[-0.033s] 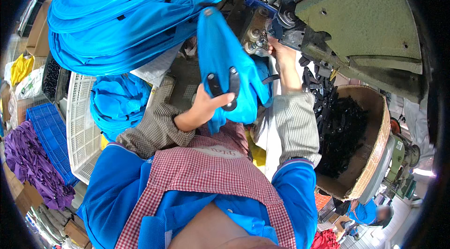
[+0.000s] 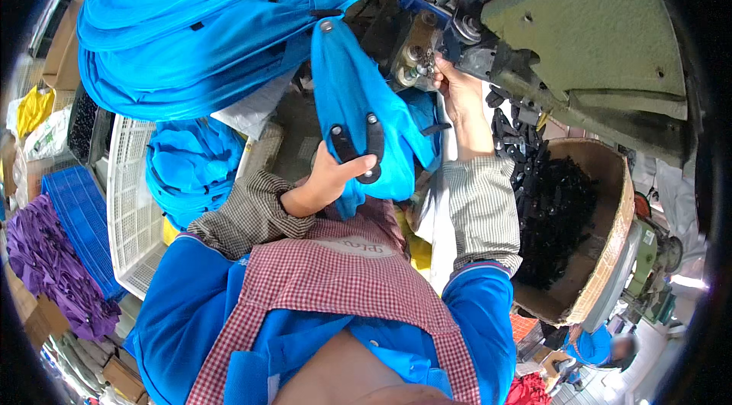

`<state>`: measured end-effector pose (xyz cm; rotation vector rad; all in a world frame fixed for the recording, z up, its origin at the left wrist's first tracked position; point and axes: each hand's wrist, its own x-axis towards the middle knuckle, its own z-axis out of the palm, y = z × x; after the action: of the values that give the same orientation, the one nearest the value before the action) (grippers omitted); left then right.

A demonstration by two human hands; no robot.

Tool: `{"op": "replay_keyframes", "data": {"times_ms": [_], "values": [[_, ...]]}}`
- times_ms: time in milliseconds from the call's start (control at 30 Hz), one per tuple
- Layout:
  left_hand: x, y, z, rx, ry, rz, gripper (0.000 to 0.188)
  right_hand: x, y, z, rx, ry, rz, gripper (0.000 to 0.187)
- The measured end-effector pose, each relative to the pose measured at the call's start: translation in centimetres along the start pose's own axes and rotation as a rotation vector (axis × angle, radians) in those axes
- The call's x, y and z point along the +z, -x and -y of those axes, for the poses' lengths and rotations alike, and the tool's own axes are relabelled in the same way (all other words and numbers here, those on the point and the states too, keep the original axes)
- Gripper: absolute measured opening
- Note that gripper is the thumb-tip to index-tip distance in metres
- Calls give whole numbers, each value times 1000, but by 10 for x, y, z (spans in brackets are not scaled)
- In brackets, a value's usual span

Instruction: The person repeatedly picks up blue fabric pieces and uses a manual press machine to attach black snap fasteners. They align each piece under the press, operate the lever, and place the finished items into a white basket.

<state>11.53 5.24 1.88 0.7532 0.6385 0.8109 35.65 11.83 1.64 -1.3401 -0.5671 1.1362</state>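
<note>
Centre of the frame, and here's the bright blue fabric piece (image 2: 347, 85), hanging long, with two black straps (image 2: 375, 138) on its lower half and a round metal stud (image 2: 327, 26) near its top. The left hand (image 2: 324, 182) has it firmly: thumb pressed over the lower end of the straps, fingers closed behind the cloth. Up and to the right, the right hand (image 2: 457, 89) has its fingers bent together at the metal tooling (image 2: 415, 54); whether they pinch anything, I can't tell.

Good handling here looks like steady thumb pressure, the straps lying flat and untwisted, loose folds held off the tooling. Those right fingertips are best kept to the side of the metal parts, never between them.

Now the edges! The fabric's tip sits right by the stacked blue panels (image 2: 206, 47), upper left, so a leftward swing could snag. The olive-green machine body (image 2: 587, 32) crowds the upper right, and the cardboard box (image 2: 619, 237) of black pieces flanks the right forearm. The likeliest room for moving is back toward the checked apron (image 2: 328, 275), low in the middle.
</note>
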Motion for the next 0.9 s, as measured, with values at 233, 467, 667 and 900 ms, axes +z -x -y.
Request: {"op": "replay_keyframes", "data": {"times_ms": [233,467,667,900], "values": [[-10,38,24,-219,192,-167,46,22,25,31,-6,320,52,22],[-59,142,-51,145,646,-199,72,-89,62,-142,190,170,-188,51],[-144,219,97,-259,498,-751,63,-118,122,-165,768,-521,156,58],[-69,104,14,647,-1045,-277,39,-28,211,-119,42,388,510,53]]}}
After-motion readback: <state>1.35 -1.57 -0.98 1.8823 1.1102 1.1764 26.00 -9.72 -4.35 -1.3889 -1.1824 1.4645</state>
